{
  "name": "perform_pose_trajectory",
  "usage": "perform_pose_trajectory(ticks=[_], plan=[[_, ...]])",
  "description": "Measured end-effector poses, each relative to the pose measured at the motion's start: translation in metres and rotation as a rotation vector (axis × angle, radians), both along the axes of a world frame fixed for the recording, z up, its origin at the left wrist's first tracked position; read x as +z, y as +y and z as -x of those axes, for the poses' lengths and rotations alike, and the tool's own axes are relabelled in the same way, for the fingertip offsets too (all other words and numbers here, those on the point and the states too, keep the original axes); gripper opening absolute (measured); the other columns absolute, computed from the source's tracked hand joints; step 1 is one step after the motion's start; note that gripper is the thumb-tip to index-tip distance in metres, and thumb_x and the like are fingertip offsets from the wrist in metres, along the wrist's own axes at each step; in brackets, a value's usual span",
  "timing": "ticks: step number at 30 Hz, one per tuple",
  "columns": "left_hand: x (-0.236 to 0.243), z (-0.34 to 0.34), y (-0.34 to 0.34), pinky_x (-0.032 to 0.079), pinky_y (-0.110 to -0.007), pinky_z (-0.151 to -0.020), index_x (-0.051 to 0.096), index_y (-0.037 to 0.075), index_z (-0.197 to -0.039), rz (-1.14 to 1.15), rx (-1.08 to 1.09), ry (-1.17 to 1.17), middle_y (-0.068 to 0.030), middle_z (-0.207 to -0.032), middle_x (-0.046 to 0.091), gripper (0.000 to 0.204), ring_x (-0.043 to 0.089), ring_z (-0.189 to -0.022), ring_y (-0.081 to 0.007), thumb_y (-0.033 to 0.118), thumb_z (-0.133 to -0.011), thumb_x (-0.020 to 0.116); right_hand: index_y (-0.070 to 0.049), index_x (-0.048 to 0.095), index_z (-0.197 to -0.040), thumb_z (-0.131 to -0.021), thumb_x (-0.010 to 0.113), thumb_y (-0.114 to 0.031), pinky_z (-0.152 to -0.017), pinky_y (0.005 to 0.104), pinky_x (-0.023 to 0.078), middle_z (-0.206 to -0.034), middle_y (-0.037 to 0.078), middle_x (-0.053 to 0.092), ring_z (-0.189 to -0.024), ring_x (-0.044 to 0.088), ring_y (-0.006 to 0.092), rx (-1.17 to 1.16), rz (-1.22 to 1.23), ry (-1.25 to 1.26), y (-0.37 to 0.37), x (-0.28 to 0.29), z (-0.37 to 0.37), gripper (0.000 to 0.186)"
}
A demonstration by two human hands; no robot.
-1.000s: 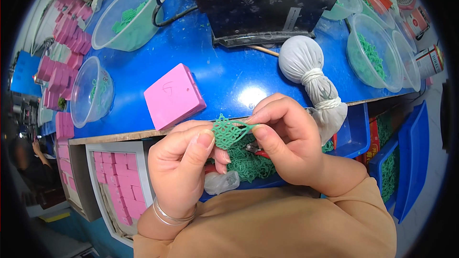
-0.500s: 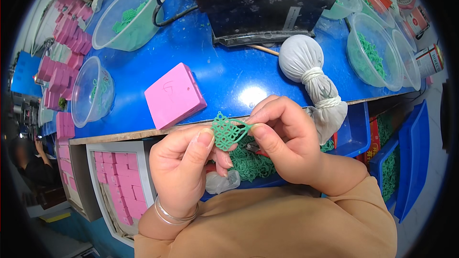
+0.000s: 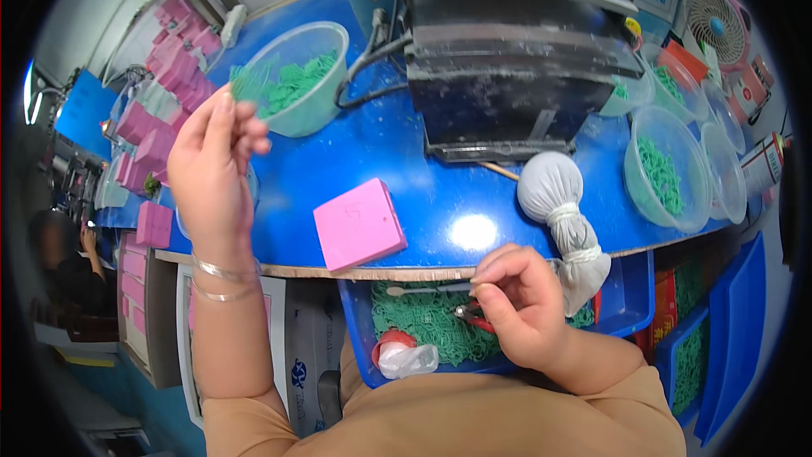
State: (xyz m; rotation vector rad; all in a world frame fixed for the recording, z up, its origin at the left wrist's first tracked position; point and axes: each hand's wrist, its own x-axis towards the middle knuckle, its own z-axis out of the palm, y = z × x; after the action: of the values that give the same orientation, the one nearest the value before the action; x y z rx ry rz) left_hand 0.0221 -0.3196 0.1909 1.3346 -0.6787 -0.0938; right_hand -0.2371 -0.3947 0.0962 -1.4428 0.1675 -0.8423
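Observation:
My left hand (image 3: 211, 148) is raised at the left, thumb and fingers pinching a green lacy openwork piece (image 3: 247, 83) at the near left side of a clear bowl (image 3: 331, 76) with green pieces inside. The piece is smeared by motion. My right hand (image 3: 524, 309) hangs over the blue tray (image 3: 359, 347), thumb and forefinger pinched together; whether anything is between them I cannot make out. Beneath it lie red-handled pliers (image 3: 474, 316) on a heap of green lacy pieces (image 3: 423, 326). A thin grey-handled tool (image 3: 427, 289) reaches towards the fingertips.
A pink block (image 3: 359, 224) lies on the blue tabletop, beside a tied grey cloth bag (image 3: 550, 186). Behind stands a dark machine (image 3: 499, 85) with cables. More bowls (image 3: 664, 178) with green pieces are at the right. Pink blocks (image 3: 152, 152) are stacked at the left.
My left hand has carried the green lacy piece up and left to the bowl. My right hand has let go of it and stays over the tray. The view has shifted.

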Motion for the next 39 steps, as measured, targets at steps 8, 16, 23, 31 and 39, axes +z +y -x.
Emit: perform_pose_trajectory(ticks=[8,16,23,31,39], plan=[[-0.039,0.072,0.021,0.031,-0.047,-0.099,0.038,-0.005,-0.126,-0.953,-0.078,-0.97,-0.0272,-0.122,0.044,0.096,0.04,-0.117,-0.0416,0.039,-0.052,0.082,-0.001,0.051,-0.096,-0.083,0.058,-0.001,-0.052,0.0186,0.036,-0.083,0.006,0.053,-0.06,0.044,0.0054,0.013,-0.031,0.038,-0.005,-0.002,0.007,0.015],[-0.07,0.107,0.05,0.034,-0.043,-0.1,0.039,0.001,-0.125,-0.278,-0.457,0.0,-0.0192,-0.127,0.042,0.099,0.04,-0.121,-0.0328,0.035,-0.046,0.087,0.0,0.046,-0.122,-0.07,0.069,-0.025,-0.096,0.0475,0.034,-0.125,0.017,0.048,-0.117,0.044,0.0337,0.034,0.907,0.059,-0.004,0.022,-0.01,0.062],[-0.055,0.106,0.051,0.045,-0.042,-0.086,0.047,0.001,-0.11,0.368,-0.506,0.791,-0.0103,-0.087,0.055,0.083,0.056,-0.081,-0.0251,0.075,-0.072,0.047,0.001,0.056,-0.111,-0.068,0.069,-0.025,-0.091,0.0451,0.037,-0.118,0.015,0.051,-0.107,0.048,0.0281,-0.074,1.027,0.085,0.035,0.01,0.003,0.051],[-0.082,0.114,0.07,0.048,-0.039,-0.071,0.048,-0.001,-0.106,0.412,-0.596,0.405,-0.0114,-0.082,0.051,0.093,0.054,-0.074,-0.0232,0.083,-0.067,0.038,-0.011,0.054,-0.121,-0.071,0.069,-0.018,-0.078,0.0382,0.042,-0.096,0.013,0.056,-0.091,0.053,0.029,-0.895,1.176,0.658,-0.028,0.033,0.04,0.052],[-0.082,0.12,0.08,0.05,-0.04,-0.07,0.048,-0.001,-0.109,0.367,-0.584,0.532,-0.0139,-0.086,0.054,0.098,0.056,-0.078,-0.0247,0.085,-0.063,0.038,-0.004,0.054,-0.12,-0.076,0.061,-0.01,-0.07,0.0317,0.039,-0.094,0.006,0.058,-0.076,0.052,0.0169,-0.275,0.869,-0.039,0.013,0.04,0.051,0.045]])
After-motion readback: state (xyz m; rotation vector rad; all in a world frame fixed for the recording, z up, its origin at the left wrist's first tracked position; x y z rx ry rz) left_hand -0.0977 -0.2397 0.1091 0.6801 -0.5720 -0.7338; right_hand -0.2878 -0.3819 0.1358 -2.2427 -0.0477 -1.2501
